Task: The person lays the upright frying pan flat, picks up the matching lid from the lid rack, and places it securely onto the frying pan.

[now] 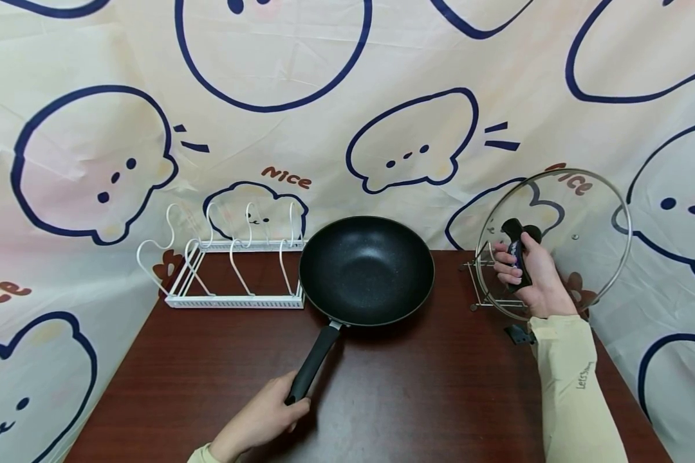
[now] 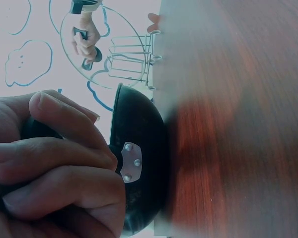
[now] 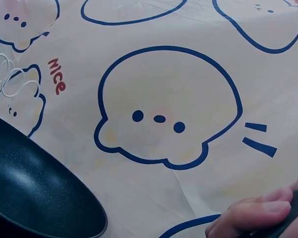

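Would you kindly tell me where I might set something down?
The table is bare between the black handle and the right sleeve, and left of the handle, before the white rack. It's crowded back left (white rack beside pan) and back right (wire rack behind lid).

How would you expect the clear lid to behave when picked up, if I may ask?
The clear lid is probably stiff: its rim looks metallic and evenly round. It is transparent like glass, so may chip if knocked. It spreads wide around the black handle in the right hand, so could twist in a loose grip.
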`<state>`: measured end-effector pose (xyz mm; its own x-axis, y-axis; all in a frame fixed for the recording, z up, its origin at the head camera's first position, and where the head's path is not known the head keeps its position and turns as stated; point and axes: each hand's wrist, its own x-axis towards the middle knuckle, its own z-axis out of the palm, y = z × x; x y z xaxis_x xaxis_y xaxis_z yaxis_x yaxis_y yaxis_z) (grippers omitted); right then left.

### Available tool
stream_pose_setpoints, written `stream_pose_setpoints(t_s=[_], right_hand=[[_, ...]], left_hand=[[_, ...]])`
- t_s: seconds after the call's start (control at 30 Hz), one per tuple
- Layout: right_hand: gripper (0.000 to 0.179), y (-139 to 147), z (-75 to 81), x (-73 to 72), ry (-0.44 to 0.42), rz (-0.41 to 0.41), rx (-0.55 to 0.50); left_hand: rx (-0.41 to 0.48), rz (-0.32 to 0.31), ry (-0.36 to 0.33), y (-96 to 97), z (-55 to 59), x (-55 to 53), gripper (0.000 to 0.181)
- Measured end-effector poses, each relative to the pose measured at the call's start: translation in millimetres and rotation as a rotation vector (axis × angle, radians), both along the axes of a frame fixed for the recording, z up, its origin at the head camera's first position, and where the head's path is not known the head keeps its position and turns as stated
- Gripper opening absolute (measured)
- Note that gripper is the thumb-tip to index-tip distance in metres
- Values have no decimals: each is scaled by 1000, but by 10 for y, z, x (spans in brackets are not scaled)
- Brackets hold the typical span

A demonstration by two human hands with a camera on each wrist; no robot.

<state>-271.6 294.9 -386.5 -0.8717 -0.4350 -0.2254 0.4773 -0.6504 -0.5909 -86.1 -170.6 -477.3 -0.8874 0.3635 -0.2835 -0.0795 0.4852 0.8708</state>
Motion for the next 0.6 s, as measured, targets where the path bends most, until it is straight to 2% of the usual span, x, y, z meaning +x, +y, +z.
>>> stream_pose_setpoints(t_s=[0.33, 0.6], right_hand=[[54, -29, 14, 14, 7, -27, 56], [50, -17, -1, 28, -5, 0, -6]], left_hand=[[-3, 3, 0, 0, -6, -3, 15], [-7, 4, 9, 0, -13, 7, 15]])
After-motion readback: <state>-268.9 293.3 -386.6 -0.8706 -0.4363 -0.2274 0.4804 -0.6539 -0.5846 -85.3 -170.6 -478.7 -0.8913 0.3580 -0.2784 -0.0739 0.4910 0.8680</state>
